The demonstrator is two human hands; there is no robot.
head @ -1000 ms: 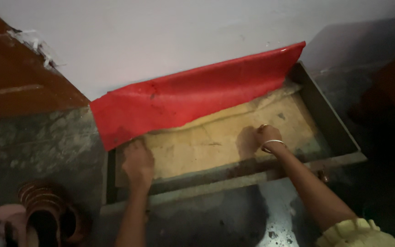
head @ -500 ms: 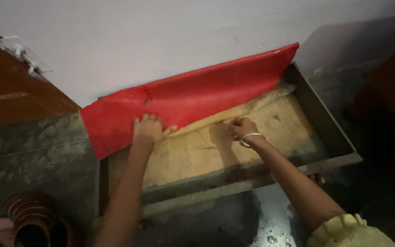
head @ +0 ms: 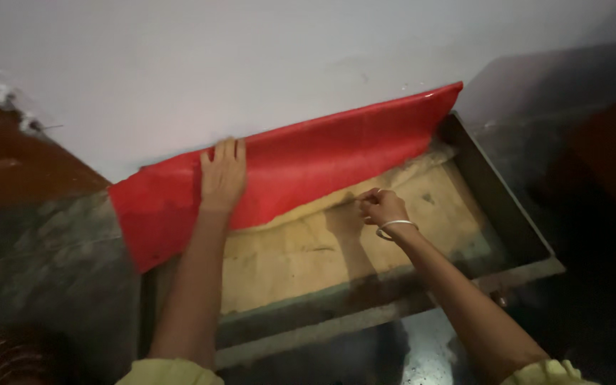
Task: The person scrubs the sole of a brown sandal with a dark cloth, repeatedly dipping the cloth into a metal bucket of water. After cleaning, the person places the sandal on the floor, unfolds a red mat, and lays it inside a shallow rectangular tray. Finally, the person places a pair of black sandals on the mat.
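Leaning against the pale wall (head: 180, 64), a red sheet (head: 322, 160) rises from the back edge of a shallow metal drawer (head: 497, 189) and overhangs its left end. Left hand (head: 222, 175): flat and spread, palm pressed on the sheet's upper left part, fingers pointing up toward the wall. Right hand (head: 383, 207): closed to a narrow pinch, fingertips meeting at the sheet's lower edge, where it lies over the yellowish liner (head: 308, 249) on the drawer's floor; whether the pinch takes the sheet, the liner or both cannot be told. A thin bangle (head: 396, 228) circles the right wrist. The two hands stand near each other, left higher, right lower. Dark mottled floor (head: 51, 271) surrounds the drawer.
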